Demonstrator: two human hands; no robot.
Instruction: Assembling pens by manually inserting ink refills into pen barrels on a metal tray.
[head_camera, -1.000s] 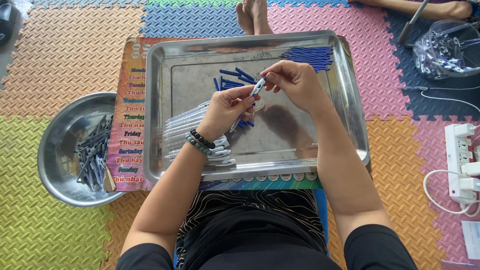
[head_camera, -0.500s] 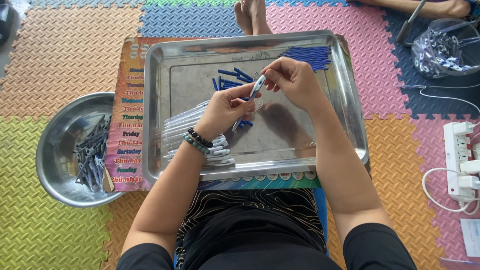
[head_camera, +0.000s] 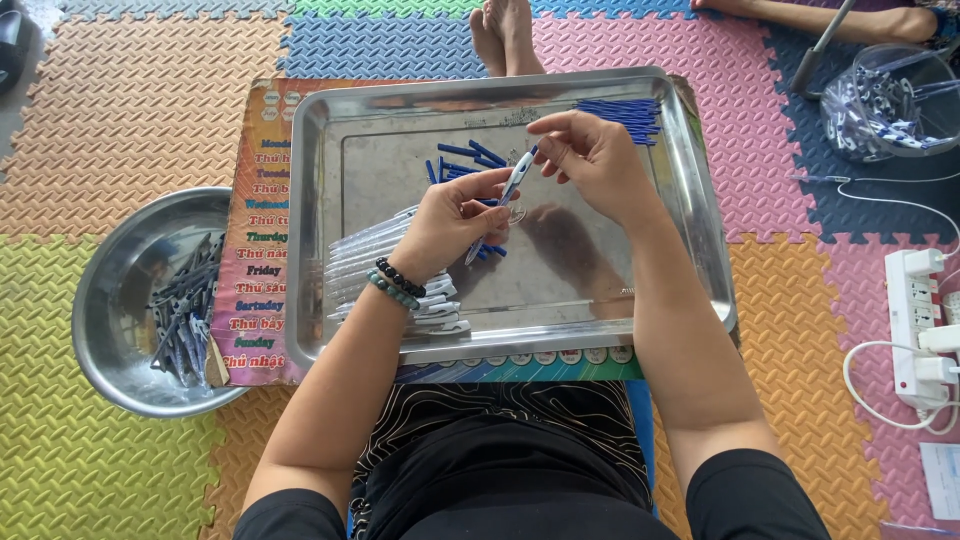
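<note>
In the middle of the frame, both hands met over a large steel tray (head_camera: 700, 250) and shared one pen (head_camera: 516, 183). The left hand (head_camera: 450, 215) was closed around the pen's lower part, fingers curled tight on the barrel. The right hand (head_camera: 590, 150) pinched the upper end between thumb and fingertips. The pen was tilted, its top leaning toward the upper right, and it hung just above the tray floor.

Loose blue pen parts (head_camera: 462, 160) lay scattered on the tray just beyond the left hand. A neat stack of blue sticks (head_camera: 620, 112) sat in the tray's upper right corner, well apart from the hands. A row of clear pen barrels (head_camera: 375, 255) lay under the left wrist, which wore two bead bracelets (head_camera: 397, 283).

At the left of the frame, a round steel bowl (head_camera: 110, 300) held a heap of dark pen pieces (head_camera: 185, 315). A clear bag (head_camera: 885, 100) of pen parts rested in the upper right corner. A white power strip (head_camera: 920, 320) lay at the right edge. Another person's bare feet (head_camera: 508, 35) showed at the top, beyond the tray.
</note>
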